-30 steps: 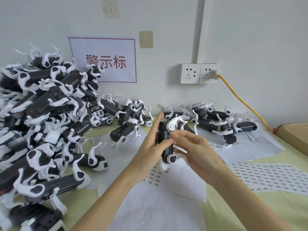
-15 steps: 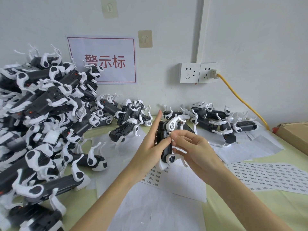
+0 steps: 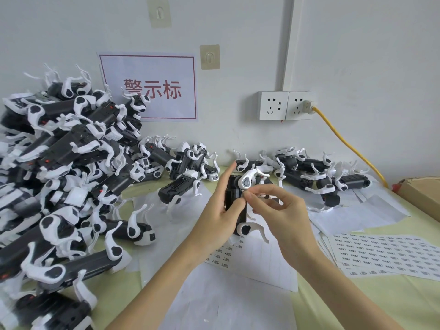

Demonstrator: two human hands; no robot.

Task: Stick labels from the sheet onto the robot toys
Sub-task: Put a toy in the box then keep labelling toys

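Toy (image 3: 234,201) between hands, toy heap (image 3: 62,177) beside.

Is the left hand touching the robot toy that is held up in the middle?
Touching. The head view shows the left hand gripping the robot toy: its thumb lies across the black body, with no gap.

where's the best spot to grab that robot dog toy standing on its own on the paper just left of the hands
Grip the standing robot dog toy across its black body, coming down from above. The body is a plain block with its top exposed, while the thin white legs stick out at the corners and look easy to bend. The left hand is nearest, but it holds another robot toy.
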